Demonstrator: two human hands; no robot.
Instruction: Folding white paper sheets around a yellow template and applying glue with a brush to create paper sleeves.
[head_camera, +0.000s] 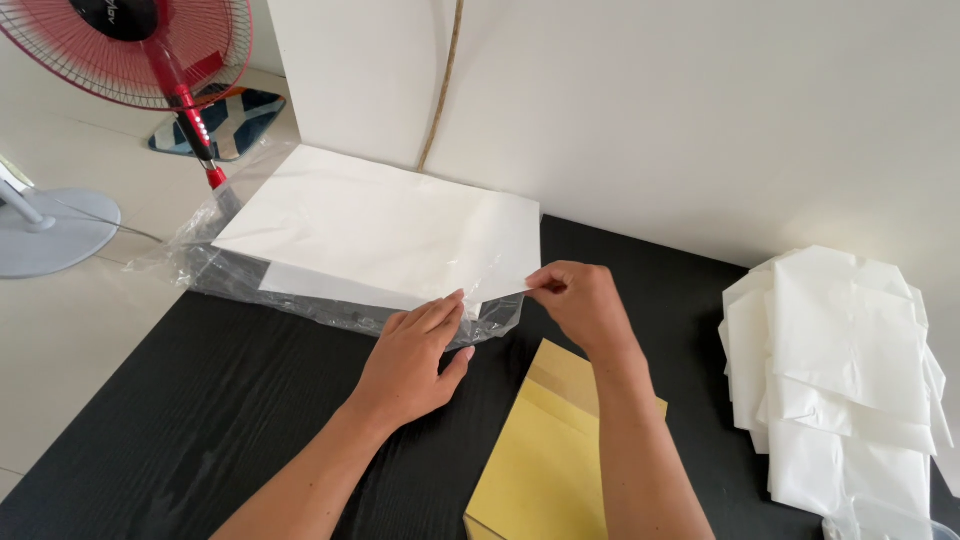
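**Ana:** Paper sheets (380, 225), a white stack in a clear plastic wrap (215, 262), sit on the black table (200, 400) against the wall. What lies closest to the person?

**Ben:** Nearest are yellow envelopes (545, 460), flat on the table under the right forearm. Just beyond, the left hand (415, 355) rests flat on the stack's near edge, its fingers together and pressing down, gripping nothing. The right hand (580, 300) has its fingers pinched on the near corner of the top sheet.

**Ana:** How would that sheet handle?

**Ben:** Light, thin and floppy, I judge; easy to crease, and sheets may cling together. A corner looks like the best place to hold it, with the stack pinned by the other hand.

**Ana:** And further off?

**Ben:** Right of the hands, a pile of folded white paper (850, 370). Far left, on the floor, a red fan (130, 45) on a stand.
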